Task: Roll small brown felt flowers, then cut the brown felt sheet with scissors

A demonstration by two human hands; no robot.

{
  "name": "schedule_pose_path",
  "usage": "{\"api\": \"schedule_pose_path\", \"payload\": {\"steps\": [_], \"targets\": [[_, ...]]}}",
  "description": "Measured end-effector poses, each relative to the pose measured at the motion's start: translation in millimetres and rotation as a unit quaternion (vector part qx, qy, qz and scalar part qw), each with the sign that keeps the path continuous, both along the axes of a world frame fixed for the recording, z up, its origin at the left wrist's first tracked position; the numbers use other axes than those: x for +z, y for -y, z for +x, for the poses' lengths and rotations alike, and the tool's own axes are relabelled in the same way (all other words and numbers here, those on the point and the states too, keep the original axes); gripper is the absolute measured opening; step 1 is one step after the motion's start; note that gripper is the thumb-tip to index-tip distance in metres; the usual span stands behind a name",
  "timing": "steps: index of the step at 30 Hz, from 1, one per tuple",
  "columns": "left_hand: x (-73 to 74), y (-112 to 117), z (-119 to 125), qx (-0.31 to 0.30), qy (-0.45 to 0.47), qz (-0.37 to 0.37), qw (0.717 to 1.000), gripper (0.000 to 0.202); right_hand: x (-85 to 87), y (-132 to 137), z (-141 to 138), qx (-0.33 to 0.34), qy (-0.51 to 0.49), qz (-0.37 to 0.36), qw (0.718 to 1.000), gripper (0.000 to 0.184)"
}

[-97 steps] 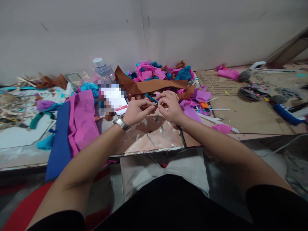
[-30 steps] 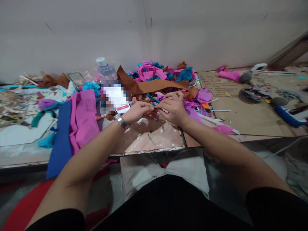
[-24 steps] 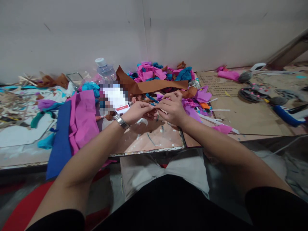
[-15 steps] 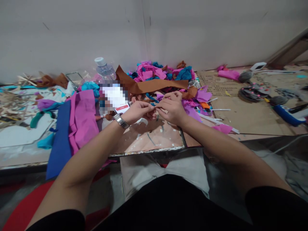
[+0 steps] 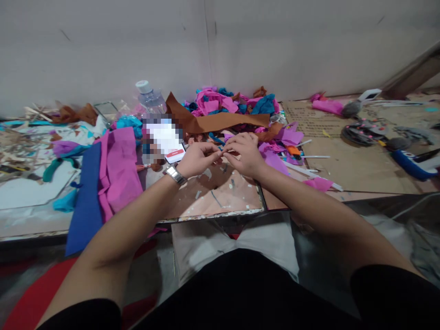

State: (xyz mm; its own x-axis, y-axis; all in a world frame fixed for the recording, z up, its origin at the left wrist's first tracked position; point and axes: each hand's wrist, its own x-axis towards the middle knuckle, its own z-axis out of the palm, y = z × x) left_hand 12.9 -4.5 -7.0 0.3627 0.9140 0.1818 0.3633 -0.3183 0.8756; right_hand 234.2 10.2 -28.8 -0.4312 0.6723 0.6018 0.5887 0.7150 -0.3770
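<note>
My left hand (image 5: 200,159), with a metal watch (image 5: 175,173) on its wrist, is closed in a pinch at the middle of the table (image 5: 220,201). My right hand (image 5: 243,153) pinches from the other side, and the fingertips of both meet. A small bluish bit shows between them, too small to name. Behind the hands stretches a brown strip of crepe paper (image 5: 227,123). Left of my left hand lies a phone (image 5: 174,156), its screen lit and partly blurred out. Purple paper scraps (image 5: 273,158) lie just right of my right hand.
A capped plastic bottle (image 5: 151,98) stands behind the phone. Pink paper (image 5: 120,160) and a blue sheet (image 5: 85,197) overhang the front edge at left. White sticks (image 5: 312,172), cardboard (image 5: 316,123), a dark pin holder (image 5: 362,131) and a blue tape dispenser (image 5: 410,165) are at right.
Both hands stay together at nearly the same spot. Their fingers have shifted slightly, and the left hand has turned a little. Nothing else has visibly moved.
</note>
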Motion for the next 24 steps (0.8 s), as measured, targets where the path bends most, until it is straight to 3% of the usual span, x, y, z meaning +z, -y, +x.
{"api": "schedule_pose_path", "payload": {"steps": [6, 14, 24], "targets": [[-2.8, 0.3, -2.9, 0.003, -0.085, 0.113, 0.990, 0.035, 1.0, 0.0, -1.2, 0.001, -0.025, -0.034, 0.999, 0.011], [-5.6, -0.1, -2.2, 0.020, -0.201, 0.290, 0.936, 0.028, 2.2, -0.3, -0.5, 0.017, -0.003, -0.035, 0.999, 0.010], [-6.6, 1.0, -2.2, 0.017, -0.244, 0.305, 0.920, 0.030, 6.4, 7.1, -5.6, 0.000, 0.017, -0.022, 1.000, 0.012]]}}
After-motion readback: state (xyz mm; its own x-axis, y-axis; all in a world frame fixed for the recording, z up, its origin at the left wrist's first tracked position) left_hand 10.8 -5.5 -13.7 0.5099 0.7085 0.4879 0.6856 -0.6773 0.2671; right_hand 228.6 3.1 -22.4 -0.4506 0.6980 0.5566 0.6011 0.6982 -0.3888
